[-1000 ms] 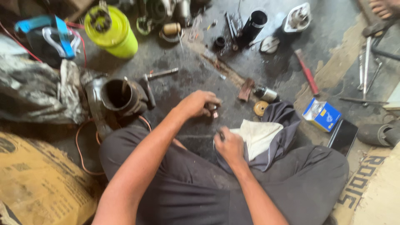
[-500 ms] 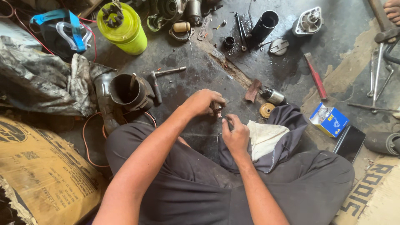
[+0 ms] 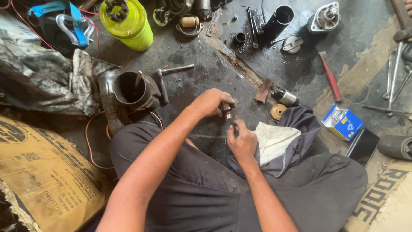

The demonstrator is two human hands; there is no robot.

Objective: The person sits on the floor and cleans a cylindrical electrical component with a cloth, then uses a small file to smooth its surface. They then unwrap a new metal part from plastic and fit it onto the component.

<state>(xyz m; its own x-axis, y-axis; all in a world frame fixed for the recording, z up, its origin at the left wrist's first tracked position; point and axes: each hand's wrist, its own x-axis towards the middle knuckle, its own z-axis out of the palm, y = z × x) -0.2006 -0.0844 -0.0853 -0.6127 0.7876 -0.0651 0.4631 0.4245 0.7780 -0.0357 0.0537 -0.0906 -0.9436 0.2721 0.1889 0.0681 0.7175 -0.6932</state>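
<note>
Two hands: close together above the floor (image 3: 206, 73).
Left hand (image 3: 211, 102): clamped on small metal cylinder (image 3: 226, 109).
Right hand (image 3: 241, 141): pinching something, too small to tell.

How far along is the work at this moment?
Done: a motor looks stripped, with black tube, end housing and brass disc lying loose on the floor. In hand: left hand grips a small metal part; right hand works it. Left: nothing reassembled yet.

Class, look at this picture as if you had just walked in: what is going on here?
A person sits cross-legged on a grimy workshop floor. The left hand holds a small cylindrical metal part, and the right hand works at it with something thin, too small to identify. Around them lie a yellow-green canister, a black tube, a red-handled tool and a small blue box.
</note>
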